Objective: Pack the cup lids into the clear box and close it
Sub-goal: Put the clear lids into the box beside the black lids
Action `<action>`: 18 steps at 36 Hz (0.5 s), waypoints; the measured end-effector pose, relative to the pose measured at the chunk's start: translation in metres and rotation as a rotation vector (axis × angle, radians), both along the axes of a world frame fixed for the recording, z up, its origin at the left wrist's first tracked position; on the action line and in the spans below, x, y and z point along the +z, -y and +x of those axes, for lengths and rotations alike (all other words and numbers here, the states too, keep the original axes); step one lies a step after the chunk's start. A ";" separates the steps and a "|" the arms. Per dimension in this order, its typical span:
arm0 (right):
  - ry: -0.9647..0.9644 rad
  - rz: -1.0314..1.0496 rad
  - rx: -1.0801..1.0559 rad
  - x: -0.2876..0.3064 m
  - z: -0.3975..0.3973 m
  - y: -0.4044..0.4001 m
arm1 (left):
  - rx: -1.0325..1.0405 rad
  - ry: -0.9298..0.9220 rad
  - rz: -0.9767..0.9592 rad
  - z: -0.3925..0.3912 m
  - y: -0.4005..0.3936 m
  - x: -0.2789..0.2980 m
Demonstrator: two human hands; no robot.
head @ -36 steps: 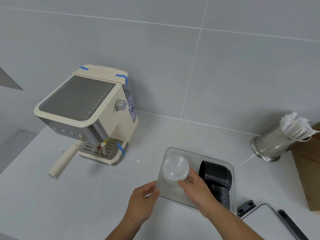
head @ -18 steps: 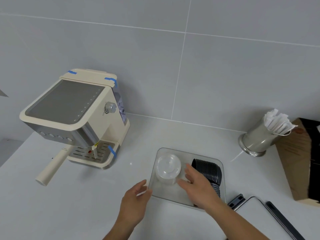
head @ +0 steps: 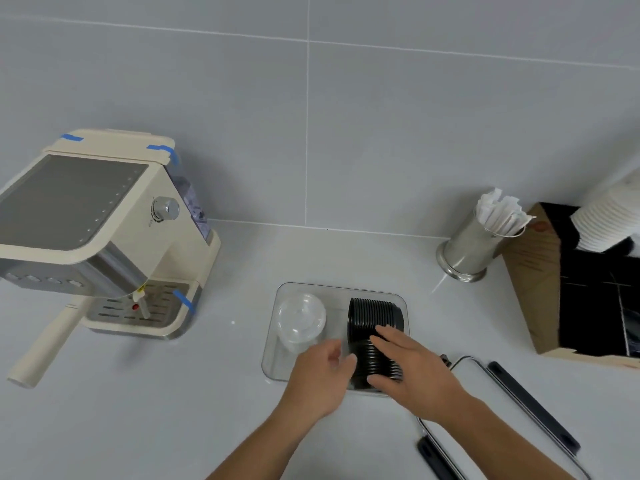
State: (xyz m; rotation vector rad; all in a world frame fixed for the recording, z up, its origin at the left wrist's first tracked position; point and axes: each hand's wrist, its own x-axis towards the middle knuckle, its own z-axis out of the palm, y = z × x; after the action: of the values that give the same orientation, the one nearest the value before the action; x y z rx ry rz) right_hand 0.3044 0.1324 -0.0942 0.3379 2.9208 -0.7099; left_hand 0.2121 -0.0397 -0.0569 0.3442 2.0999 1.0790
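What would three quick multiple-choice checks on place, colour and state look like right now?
1. The box lid lies: A) right of the clear box B) on the box C) by the coffee machine
2. The row of lids under the right hand is: A) white B) black C) blue
3. The clear box is: A) closed B) open C) tipped over

A: the box lid lies on the counter right of the clear box.
B: the black lids under the right hand are dark.
B: the top is uncovered, with the clear lids showing inside.
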 end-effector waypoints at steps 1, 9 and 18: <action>-0.026 0.005 -0.001 -0.002 0.000 0.001 | -0.014 0.016 0.000 -0.001 -0.007 0.000; -0.194 0.067 -0.001 -0.004 0.006 0.001 | -0.128 0.092 -0.060 -0.007 -0.038 -0.005; -0.293 0.067 0.023 -0.019 0.017 -0.012 | -0.134 0.121 -0.070 -0.007 -0.039 -0.016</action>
State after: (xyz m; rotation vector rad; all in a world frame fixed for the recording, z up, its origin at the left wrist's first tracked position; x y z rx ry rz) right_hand 0.3217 0.1441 -0.1130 0.2219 3.2240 -0.7144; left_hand 0.2052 -0.0006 -0.0724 0.3709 1.9729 0.9226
